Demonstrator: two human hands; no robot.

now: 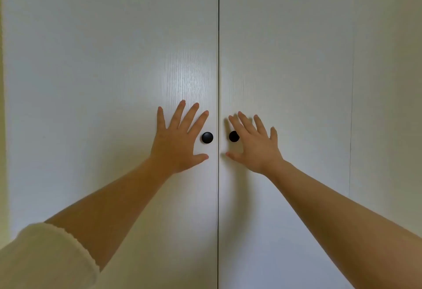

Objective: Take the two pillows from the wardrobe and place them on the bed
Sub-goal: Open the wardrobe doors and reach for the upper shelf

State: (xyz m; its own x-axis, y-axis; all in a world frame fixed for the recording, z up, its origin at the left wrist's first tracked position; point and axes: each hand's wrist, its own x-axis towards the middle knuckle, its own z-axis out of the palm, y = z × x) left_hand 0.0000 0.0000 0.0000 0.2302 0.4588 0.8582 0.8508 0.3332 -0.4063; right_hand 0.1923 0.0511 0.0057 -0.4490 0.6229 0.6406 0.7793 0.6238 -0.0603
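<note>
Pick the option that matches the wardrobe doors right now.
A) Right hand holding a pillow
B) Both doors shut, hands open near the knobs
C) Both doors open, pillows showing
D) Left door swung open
B: the two doors meet at a thin closed seam, and the left hand and right hand are spread open beside the black knobs, gripping nothing.

1. Two white wardrobe doors (109, 60), shut, meeting at a dark centre seam.
2. Left hand (177, 142) spread, fingers splayed, just beside the left black knob (207, 137).
3. Right hand (254, 146) spread likewise, partly covering the right black knob (233, 136) (contact unclear).
4. Cream sleeve (43, 259) pushed up the left forearm.
</note>
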